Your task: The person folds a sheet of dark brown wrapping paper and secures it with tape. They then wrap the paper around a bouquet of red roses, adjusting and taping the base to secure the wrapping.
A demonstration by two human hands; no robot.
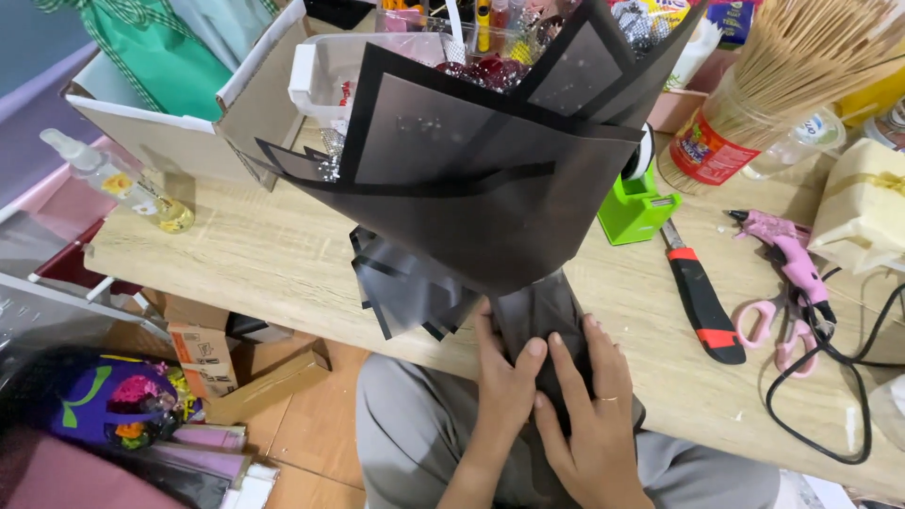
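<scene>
The bouquet (471,179) already looks wrapped: black paper sheets fold around it in layers, and red, shiny things show at the open top. It leans over the near edge of the bench (273,254), with the narrow stem end down above the person's lap. Both hands clasp this stem end. The left hand (504,377) has its fingers closed around the gathered paper, and the right hand (589,415) presses flat fingers on it from the other side. I see no ribbon or tape around the neck yet, so I judge that the binding is left. The green tape dispenser (633,203), the knife (702,302) and the pink scissors (778,330) lie toward the right edge.
</scene>
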